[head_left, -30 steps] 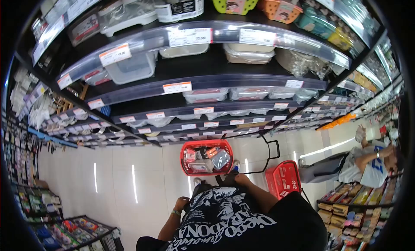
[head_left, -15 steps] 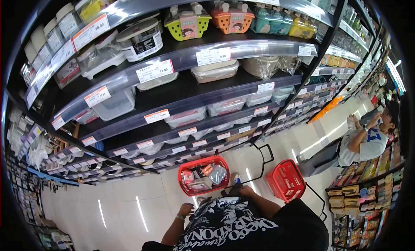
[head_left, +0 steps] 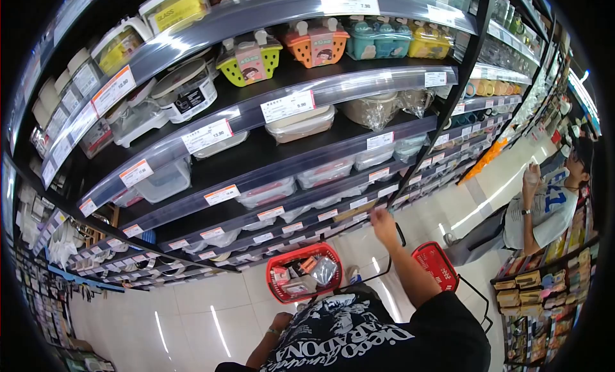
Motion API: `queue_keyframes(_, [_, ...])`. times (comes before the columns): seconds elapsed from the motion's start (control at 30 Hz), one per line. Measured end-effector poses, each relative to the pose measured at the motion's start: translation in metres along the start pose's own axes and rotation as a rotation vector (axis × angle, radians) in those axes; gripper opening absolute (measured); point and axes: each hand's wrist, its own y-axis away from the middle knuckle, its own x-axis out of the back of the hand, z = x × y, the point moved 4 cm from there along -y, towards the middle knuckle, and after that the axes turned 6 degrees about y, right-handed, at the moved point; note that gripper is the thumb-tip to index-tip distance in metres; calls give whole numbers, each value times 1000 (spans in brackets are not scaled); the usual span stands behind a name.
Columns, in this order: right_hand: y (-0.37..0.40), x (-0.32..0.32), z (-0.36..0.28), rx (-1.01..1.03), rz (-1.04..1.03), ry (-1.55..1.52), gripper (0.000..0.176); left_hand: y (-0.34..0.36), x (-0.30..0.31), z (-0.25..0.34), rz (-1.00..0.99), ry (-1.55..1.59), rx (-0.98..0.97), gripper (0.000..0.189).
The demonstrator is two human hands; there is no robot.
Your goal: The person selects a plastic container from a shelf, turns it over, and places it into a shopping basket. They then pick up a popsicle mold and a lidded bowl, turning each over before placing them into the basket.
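Note:
My right arm stretches forward, and my right hand (head_left: 383, 226) is in the air in front of the lower shelves, overlapping a shelf edge in this view. Its fingers are foreshortened and blurred, so I cannot tell how they are held. Near my waist hangs my left hand (head_left: 280, 321), fingers curled in and nothing showing in them. On the floor before me stands a red shopping basket (head_left: 273, 299) with several packaged goods inside. Wrapped food containers (head_left: 325, 172) line the shelf beyond my right hand. Higher up are a lime basket-shaped box (head_left: 250, 61) and an orange one (head_left: 315, 44).
A second red basket (head_left: 434, 267) with a long black handle stands on the floor to the right. Beyond it a person (head_left: 538, 208) in a light shirt stands in the aisle. Price tags line the shelf edges (head_left: 288, 108). A stocked rack (head_left: 544, 295) borders the right side.
My right hand has risen from beside my body and reached forward toward the shelves. My left hand has drawn in lower, its fingers curling. The view has shifted slightly to the right.

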Motion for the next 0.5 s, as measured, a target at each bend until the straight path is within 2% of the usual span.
queue_keyframes(0.1, [-58, 58, -90, 307, 202, -127, 19, -9, -3, -13, 32, 23, -82, 24])
queue_keyframes(0.2, [-83, 106, -173, 336, 318, -92, 24, -24, -4, -10, -27, -384, -427, 23])
queue_keyframes(0.3, [-113, 120, -200, 282, 324, -65, 36, -30, -2, -10, 152, -206, -643, 21])
queue_keyframes(0.33, [-122, 121, -205, 267, 322, -59, 40, -35, -5, -18, 29, 117, -211, 21])
queue_keyframes(0.43, [-152, 114, -204, 130, 158, 70, 48, -29, -5, -8, 111, 136, -323, 23])
queue_keyframes(0.47, [-158, 113, -208, 144, 103, 90, 49, -25, -6, -9, 77, 175, -169, 24])
queue_keyframes(0.5, [-165, 111, -208, 150, 101, 18, 49, -14, -5, -2, 84, 118, -198, 24])
